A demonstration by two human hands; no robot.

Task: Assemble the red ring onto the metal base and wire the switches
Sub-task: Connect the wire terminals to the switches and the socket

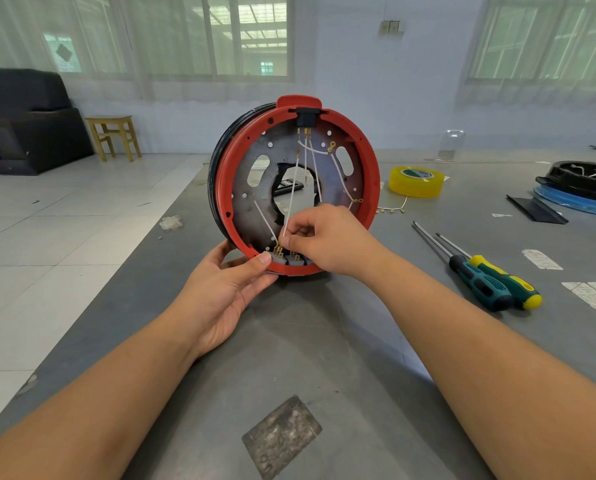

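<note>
Left hand (227,289) steadies the upright red ring (372,188) at its bottom edge on the table (324,341) while right hand (327,240) pinches a white wire (291,202) above the switches (287,259); a slipping ring could yank the wire loose.

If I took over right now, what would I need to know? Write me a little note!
Left hand: grips the bottom edge of the red ring, keeping the assembly upright on the grey table.
Right hand: pinches a white wire just above the grey switches at the ring's bottom.
Done: ring sits on the metal base; wires run down from the black connector at the top.
Left: push this wire's terminal onto a switch; a few ring terminals seem to hang loose.
Two screwdrivers and yellow tape lie to the right.
</note>
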